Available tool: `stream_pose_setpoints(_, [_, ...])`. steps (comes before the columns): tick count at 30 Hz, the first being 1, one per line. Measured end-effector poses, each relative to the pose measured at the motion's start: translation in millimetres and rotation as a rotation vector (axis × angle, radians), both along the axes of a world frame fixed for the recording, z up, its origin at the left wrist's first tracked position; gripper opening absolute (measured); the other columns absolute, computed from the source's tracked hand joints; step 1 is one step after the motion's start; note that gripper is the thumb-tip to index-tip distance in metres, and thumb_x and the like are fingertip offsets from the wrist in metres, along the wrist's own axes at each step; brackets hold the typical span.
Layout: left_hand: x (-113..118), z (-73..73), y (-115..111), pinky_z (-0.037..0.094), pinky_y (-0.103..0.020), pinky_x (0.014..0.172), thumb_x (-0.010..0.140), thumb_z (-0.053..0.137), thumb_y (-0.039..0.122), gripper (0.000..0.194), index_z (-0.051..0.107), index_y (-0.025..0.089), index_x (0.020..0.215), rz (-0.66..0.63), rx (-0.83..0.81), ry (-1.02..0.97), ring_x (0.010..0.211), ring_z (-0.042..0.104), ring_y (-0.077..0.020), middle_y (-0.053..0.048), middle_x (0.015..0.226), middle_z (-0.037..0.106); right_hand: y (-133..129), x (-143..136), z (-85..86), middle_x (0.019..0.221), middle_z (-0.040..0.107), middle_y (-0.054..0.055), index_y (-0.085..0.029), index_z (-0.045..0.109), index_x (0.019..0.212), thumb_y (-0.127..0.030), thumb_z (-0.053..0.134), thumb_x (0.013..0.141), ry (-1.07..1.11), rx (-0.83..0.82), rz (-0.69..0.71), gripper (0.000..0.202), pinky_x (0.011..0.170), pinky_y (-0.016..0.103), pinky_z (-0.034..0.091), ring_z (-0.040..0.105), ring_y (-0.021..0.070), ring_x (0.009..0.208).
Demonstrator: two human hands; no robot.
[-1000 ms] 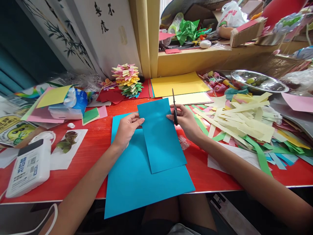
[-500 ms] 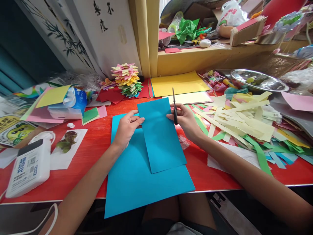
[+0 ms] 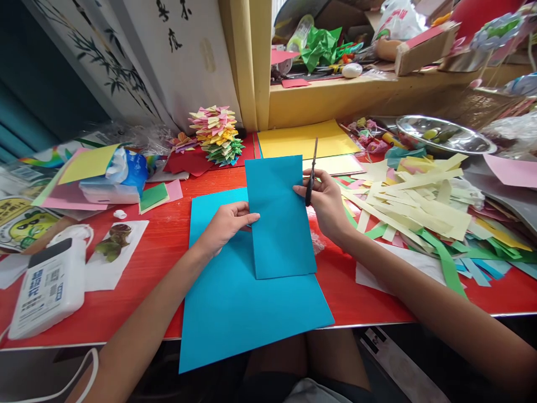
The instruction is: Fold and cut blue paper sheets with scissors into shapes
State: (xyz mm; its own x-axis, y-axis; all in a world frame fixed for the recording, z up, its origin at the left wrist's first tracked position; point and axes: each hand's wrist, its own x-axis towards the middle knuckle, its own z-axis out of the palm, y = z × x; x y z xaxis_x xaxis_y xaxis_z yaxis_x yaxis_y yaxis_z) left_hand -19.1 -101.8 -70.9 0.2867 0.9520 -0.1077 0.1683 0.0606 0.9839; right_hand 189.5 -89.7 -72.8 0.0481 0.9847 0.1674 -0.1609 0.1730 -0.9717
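On the worktop (image 3: 146, 302), a white box-shaped device (image 3: 50, 288) lies at the left, just beside a tissue (image 3: 95, 274) bearing dark green scraps. Next comes the left hand (image 3: 229, 226), pinching the left edge of a narrow blue sheet (image 3: 279, 224) between thumb and fingers. That sheet is held above a larger blue sheet (image 3: 247, 327), which overhangs the front edge. The right hand (image 3: 323, 198) grips its right edge and also holds black-handled scissors (image 3: 310, 187), blades upward. Farther right lie pale yellow and green paper strips (image 3: 419, 207), heaped loosely near a metal bowl (image 3: 465, 144).

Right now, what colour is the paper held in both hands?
The held paper is plain blue, clearest in the head view.
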Motion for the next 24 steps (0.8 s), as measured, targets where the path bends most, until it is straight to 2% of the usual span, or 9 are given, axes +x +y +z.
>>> stream_pose_setpoints(4, [0.0,-0.9,0.8,0.050,-0.029,0.067,0.069,0.070,0.038,0.027,0.066,0.016,0.084,0.044,0.021,-0.002,0.074,0.062,-0.0178,-0.003,0.078,0.068,1.4,0.6,-0.7,0.074,0.049,-0.003,-0.022,0.051,0.094,-0.031,0.074,0.064,-0.007,-0.050,0.058,0.039,0.051,0.023,0.034,0.044,0.0100,0.061])
stream_pose_setpoints(8, [-0.3,1.7,0.3,0.050,-0.029,0.069,0.071,0.068,0.040,0.031,0.065,0.015,0.089,0.089,0.047,-0.023,0.078,0.062,-0.0182,-0.004,0.084,0.068,0.2,-1.9,-1.9,0.069,0.049,-0.004,-0.022,0.050,0.094,-0.032,0.073,0.065,-0.055,-0.066,0.101,0.039,0.049,0.023,0.033,0.043,0.0100,0.059])
stream_pose_setpoints(14, [2.7,0.3,-0.7,0.048,-0.027,0.069,0.068,0.071,0.037,0.042,0.058,0.017,0.103,-0.028,-0.021,-0.017,0.083,0.061,-0.0184,-0.002,0.086,0.065,0.4,-0.8,-3.7,0.069,0.049,-0.005,-0.021,0.050,0.091,-0.028,0.073,0.065,-0.007,-0.001,-0.001,0.036,0.048,0.021,0.033,0.042,0.0088,0.058])
stream_pose_setpoints(20, [4.1,-2.5,-0.7,0.045,-0.024,0.062,0.064,0.074,0.035,0.032,0.058,0.016,0.085,0.000,-0.013,-0.007,0.068,0.055,-0.0122,0.004,0.067,0.055,2.4,0.4,-3.6,0.069,0.048,-0.005,-0.021,0.049,0.090,-0.024,0.071,0.066,0.003,0.007,-0.027,0.032,0.049,0.020,0.034,0.042,0.0083,0.059])
stream_pose_setpoints(24, [3.7,-2.7,-0.4,0.045,-0.023,0.062,0.063,0.075,0.036,0.032,0.058,0.015,0.081,0.009,-0.010,0.000,0.065,0.053,-0.0108,0.004,0.064,0.053,2.0,-0.2,-2.4,0.068,0.047,-0.005,-0.021,0.048,0.089,-0.025,0.071,0.065,-0.003,0.002,-0.031,0.034,0.048,0.021,0.032,0.041,0.0083,0.058])
